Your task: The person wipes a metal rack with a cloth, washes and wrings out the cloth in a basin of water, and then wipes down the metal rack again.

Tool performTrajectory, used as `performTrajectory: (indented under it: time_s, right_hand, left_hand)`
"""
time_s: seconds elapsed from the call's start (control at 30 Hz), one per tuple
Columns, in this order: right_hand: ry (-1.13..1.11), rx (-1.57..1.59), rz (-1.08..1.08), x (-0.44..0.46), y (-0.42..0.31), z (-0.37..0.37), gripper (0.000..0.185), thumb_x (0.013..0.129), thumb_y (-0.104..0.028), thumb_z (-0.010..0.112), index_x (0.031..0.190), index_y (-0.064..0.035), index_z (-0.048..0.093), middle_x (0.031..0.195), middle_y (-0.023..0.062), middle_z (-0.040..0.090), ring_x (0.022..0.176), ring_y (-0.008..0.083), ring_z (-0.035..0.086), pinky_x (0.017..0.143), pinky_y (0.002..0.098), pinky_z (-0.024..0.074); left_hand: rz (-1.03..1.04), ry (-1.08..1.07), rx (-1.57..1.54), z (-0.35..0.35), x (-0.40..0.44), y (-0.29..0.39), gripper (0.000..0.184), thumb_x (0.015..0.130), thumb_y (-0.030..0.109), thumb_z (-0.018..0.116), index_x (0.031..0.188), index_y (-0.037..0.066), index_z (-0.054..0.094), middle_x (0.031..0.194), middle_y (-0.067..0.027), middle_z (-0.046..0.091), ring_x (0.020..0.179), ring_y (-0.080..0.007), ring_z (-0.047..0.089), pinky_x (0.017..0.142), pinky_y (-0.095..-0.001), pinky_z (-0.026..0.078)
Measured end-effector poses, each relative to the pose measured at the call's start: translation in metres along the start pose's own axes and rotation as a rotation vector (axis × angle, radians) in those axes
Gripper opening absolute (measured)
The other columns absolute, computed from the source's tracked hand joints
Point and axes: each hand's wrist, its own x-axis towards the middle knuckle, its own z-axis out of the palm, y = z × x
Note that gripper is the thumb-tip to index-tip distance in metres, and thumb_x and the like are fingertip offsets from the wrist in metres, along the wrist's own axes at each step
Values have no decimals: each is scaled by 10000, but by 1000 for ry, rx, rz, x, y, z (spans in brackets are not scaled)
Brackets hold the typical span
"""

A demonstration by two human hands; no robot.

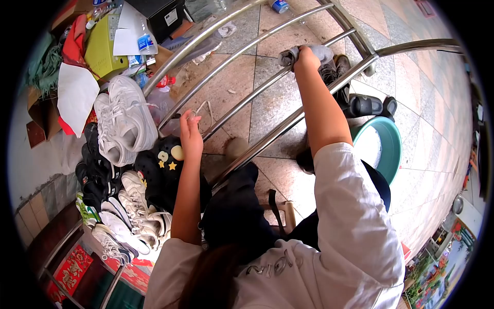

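Observation:
My right hand (307,58) is wrapped around a grey cloth (323,53), which is pressed over a bar of a metal tube rack (252,96). Part of the cloth bunches out on the left of my fingers. On the other side, my left hand (190,135) has its fingers stretched out beside the rack's lower bars, holding nothing I can see. A thin white cord or strap loops close to those fingers. Just below my left hand are black clogs (161,172) with yellow star charms. White sneakers (127,116) lie to its left.
Several more shoes (141,198) are piled at the left, under boxes, paper and a plastic bottle (146,44). A green basin (397,149) stands on the tiled floor at the right, near black slippers (366,106). Dark shoes (340,67) sit behind the rack.

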Motion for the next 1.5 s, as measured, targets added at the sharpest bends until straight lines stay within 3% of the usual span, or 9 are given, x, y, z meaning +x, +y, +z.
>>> performTrajectory:
  time_s: [0.33,0.43,0.53,0.73,1.17,1.23,1.3,1.37,1.5]
  right_hand:
    - [24,-175,-15,74,-72,11,501,616,-187,652,1015,92,535,1066,198,564,952,304,572,818,327,453]
    - [28,-306,-131,77,-96,6,399,601,-133,674,930,77,589,904,154,612,798,244,604,662,317,496]
    - [149,-277,-79,105,-114,16,453,618,-163,639,983,91,556,1019,193,588,943,277,582,793,331,465]
    - [-10,-132,-109,162,-145,31,324,620,-122,646,872,73,589,850,139,603,726,228,600,582,334,501]
    - [-248,-137,-155,211,-72,34,543,674,-265,691,1028,108,515,974,173,579,802,246,591,656,341,488]
    - [-101,-179,-89,119,-58,13,586,662,-261,694,1054,123,491,1042,196,554,864,272,583,717,346,480]
    - [-222,-16,-41,59,-22,-6,874,606,-329,710,1207,144,285,1191,275,442,1085,317,480,904,325,386]
    - [-129,-121,-54,7,21,-13,746,650,-261,677,1183,132,333,1161,241,477,1033,285,509,839,360,429]
    - [-189,-149,90,-120,71,-44,835,655,-291,657,1236,104,206,1199,255,430,1067,334,477,902,350,384]
  left_hand:
    - [7,-73,219,-2,-2,0,290,916,204,406,1128,18,475,960,-130,604,882,-179,554,804,-272,404]
    - [-15,-98,216,2,-3,3,280,915,193,406,1120,17,479,952,-125,603,881,-178,557,804,-268,405]
    - [-7,-123,274,5,-3,9,277,912,188,407,1111,10,481,946,-123,600,879,-177,558,801,-265,407]
    - [11,-124,300,6,-2,-2,276,905,190,418,1090,0,494,927,-116,596,869,-172,558,780,-262,412]
    - [152,-105,317,-4,-15,61,258,893,164,446,1070,-8,520,959,-120,588,886,-183,553,789,-270,412]
    - [112,-105,279,-17,-20,89,250,892,145,446,1080,-4,515,996,-115,584,926,-180,552,813,-263,405]
    - [166,-51,231,-33,-24,101,247,893,142,446,1080,-5,512,1000,-111,582,927,-177,552,815,-260,405]
    - [199,-17,184,-38,-26,107,241,895,142,439,1068,-10,510,982,-106,583,916,-175,555,805,-266,411]
    - [201,-9,260,-22,-14,70,257,884,206,464,1037,8,521,905,-131,594,855,-227,576,749,-300,429]
